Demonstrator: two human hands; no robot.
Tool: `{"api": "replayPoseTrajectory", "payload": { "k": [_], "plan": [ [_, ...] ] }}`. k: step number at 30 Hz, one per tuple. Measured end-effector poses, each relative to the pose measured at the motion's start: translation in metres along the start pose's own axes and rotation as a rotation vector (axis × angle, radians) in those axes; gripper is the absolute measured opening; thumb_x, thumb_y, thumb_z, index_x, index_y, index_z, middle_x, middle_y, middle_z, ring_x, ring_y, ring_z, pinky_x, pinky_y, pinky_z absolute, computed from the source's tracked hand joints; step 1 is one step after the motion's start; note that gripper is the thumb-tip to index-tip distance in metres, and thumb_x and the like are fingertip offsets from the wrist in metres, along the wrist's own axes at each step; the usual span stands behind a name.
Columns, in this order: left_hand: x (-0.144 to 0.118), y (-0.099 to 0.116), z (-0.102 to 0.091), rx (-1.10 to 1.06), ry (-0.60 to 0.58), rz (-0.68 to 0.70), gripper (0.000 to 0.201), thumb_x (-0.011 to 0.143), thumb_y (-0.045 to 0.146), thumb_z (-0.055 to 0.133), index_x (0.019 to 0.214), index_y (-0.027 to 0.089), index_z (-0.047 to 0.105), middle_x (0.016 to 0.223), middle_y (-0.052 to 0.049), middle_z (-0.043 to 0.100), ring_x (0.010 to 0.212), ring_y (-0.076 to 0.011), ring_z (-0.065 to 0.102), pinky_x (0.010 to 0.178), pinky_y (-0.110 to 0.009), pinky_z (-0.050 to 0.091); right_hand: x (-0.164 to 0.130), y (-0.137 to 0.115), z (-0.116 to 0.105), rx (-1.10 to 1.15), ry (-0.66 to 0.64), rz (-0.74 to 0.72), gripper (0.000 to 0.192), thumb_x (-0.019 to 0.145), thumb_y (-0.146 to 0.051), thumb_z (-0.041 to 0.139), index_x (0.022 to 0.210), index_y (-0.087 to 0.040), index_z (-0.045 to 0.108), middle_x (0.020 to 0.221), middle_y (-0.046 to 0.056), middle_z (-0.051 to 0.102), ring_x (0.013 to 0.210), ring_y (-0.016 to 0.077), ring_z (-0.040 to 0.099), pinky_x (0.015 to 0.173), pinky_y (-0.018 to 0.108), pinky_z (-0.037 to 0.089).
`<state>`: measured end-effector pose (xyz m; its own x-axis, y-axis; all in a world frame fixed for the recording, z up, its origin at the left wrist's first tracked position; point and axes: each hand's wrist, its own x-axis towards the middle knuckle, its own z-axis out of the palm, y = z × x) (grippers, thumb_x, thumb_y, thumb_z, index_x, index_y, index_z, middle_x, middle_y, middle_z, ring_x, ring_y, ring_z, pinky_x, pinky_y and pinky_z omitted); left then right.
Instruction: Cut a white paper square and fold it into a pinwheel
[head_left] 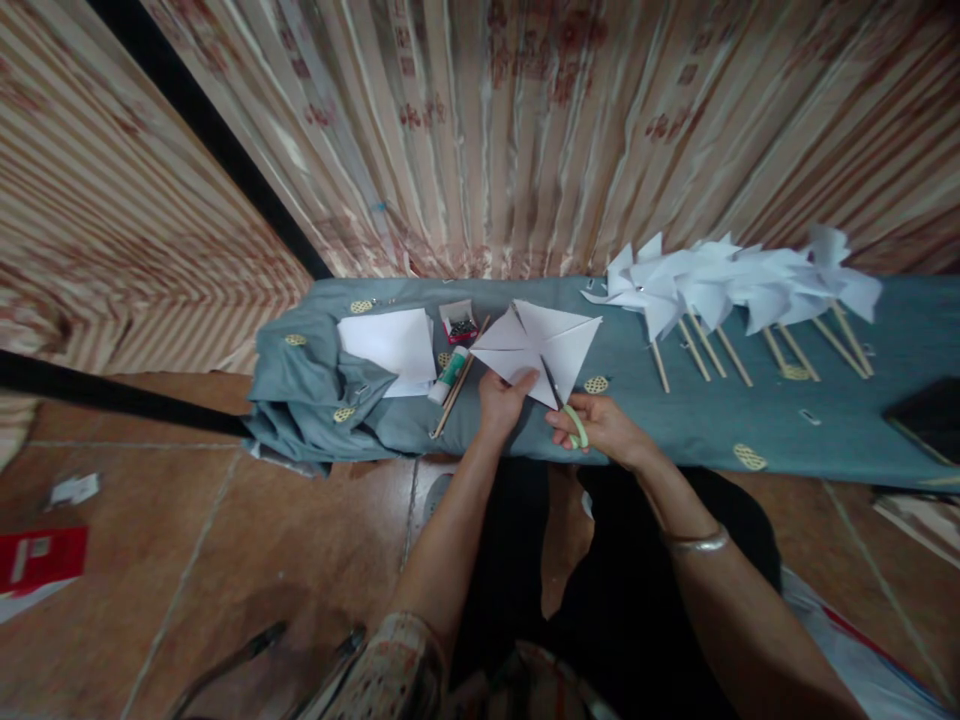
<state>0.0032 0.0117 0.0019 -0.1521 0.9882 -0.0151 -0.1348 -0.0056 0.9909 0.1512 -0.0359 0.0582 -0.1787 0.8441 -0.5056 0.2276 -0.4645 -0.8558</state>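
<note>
Nearest the lens: patterned sleeve at bottom centre, bangle on the right forearm. Mid-frame, left hand, grip pinching the near corner of the creased white paper square above the teal worktop. Right hand, fingers closed through the green-handled scissors, blades in the paper. Likely risks: cut running past the centre, tearing a flap; blade tip nicking the left thumb close by; paper slipping from such a slight hold. Finished pinwheels at upper right, well apart.
</note>
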Motion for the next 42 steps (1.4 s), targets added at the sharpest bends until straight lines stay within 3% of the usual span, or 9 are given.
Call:
{"api": "replayPoseTrajectory", "payload": {
  "k": [7,11,15,23,28,30,34,38,42],
  "plan": [
    [0.002,-0.003,0.001,-0.007,0.009,0.040,0.029,0.067,0.029,0.077,0.091,0.014,0.072,0.095,-0.010,0.076,0.086,-0.0234,0.070,0.080,-0.033,0.053,-0.017,0.027,-0.034,-0.196,0.041,-0.024,0.050,0.055,-0.058,0.085,0.078,-0.020,0.062,0.063,0.003,0.069,0.056,0.0159,0.063,0.047,0.024,0.043],
    [0.009,-0.005,0.003,0.088,-0.048,0.011,0.029,0.064,0.023,0.079,0.090,0.013,0.071,0.095,-0.011,0.076,0.087,-0.0248,0.070,0.079,-0.034,0.054,-0.037,0.034,-0.066,-0.711,0.419,-0.080,0.043,0.071,-0.052,0.075,0.099,-0.019,0.069,0.072,0.007,0.073,0.071,0.0273,0.070,0.059,0.032,0.048],
    [0.016,-0.003,0.006,0.156,-0.157,-0.027,0.032,0.060,0.015,0.080,0.090,0.014,0.069,0.094,-0.008,0.076,0.087,-0.0242,0.070,0.080,-0.034,0.054,-0.051,0.033,-0.078,-1.111,0.704,-0.007,0.049,0.086,-0.036,0.059,0.125,-0.005,0.060,0.087,0.022,0.074,0.086,0.0402,0.072,0.071,0.043,0.051],
    [-0.006,0.014,-0.003,-0.002,-0.245,-0.143,0.036,0.060,0.008,0.076,0.094,0.015,0.064,0.076,-0.001,0.072,0.071,-0.0169,0.069,0.072,-0.029,0.055,-0.047,0.034,-0.076,-1.189,0.751,-0.041,0.041,0.090,-0.037,0.052,0.112,-0.004,0.063,0.084,0.027,0.072,0.086,0.0440,0.071,0.075,0.050,0.052],
    [-0.029,0.018,-0.023,0.221,-0.209,-0.071,0.019,0.078,0.021,0.068,0.096,0.016,0.065,0.058,0.005,0.060,0.050,-0.0129,0.062,0.056,-0.025,0.052,-0.041,0.034,-0.075,-1.203,0.772,-0.022,0.037,0.087,-0.037,0.058,0.105,-0.006,0.066,0.083,0.026,0.071,0.085,0.0407,0.071,0.075,0.048,0.052],
    [-0.032,0.022,-0.026,0.409,-0.207,0.138,0.012,0.083,0.020,0.062,0.093,0.016,0.068,0.070,0.000,0.066,0.061,-0.0144,0.066,0.065,-0.029,0.056,-0.040,0.035,-0.075,-1.218,0.785,-0.033,0.036,0.087,-0.036,0.057,0.105,-0.006,0.066,0.082,0.025,0.071,0.084,0.0395,0.071,0.075,0.047,0.052],
    [-0.024,0.030,-0.019,0.782,-0.295,0.519,0.026,0.087,0.013,0.056,0.109,0.017,0.069,0.118,-0.012,0.068,0.116,-0.0234,0.062,0.103,-0.042,0.049,-0.036,0.040,-0.077,-1.243,0.781,-0.047,0.034,0.087,-0.035,0.058,0.105,-0.008,0.066,0.083,0.025,0.072,0.084,0.0398,0.070,0.073,0.046,0.051],
    [-0.015,0.032,-0.013,1.124,-0.509,0.522,0.040,0.088,0.020,0.058,0.127,0.008,0.060,0.146,-0.017,0.051,0.146,-0.0299,0.034,0.119,-0.049,0.031,-0.033,0.042,-0.083,-1.245,0.796,-0.004,0.030,0.087,-0.037,0.057,0.095,-0.011,0.069,0.082,0.024,0.071,0.081,0.0368,0.070,0.073,0.044,0.050],
    [-0.017,0.029,-0.015,1.302,-0.608,0.502,0.052,0.095,0.032,0.050,0.140,0.005,0.047,0.153,-0.019,0.042,0.148,-0.0292,0.030,0.122,-0.048,0.024,-0.029,0.039,-0.087,-1.203,0.846,0.044,0.031,0.086,-0.039,0.058,0.092,-0.012,0.071,0.084,0.023,0.071,0.080,0.0346,0.069,0.072,0.043,0.050]
  ]
}}
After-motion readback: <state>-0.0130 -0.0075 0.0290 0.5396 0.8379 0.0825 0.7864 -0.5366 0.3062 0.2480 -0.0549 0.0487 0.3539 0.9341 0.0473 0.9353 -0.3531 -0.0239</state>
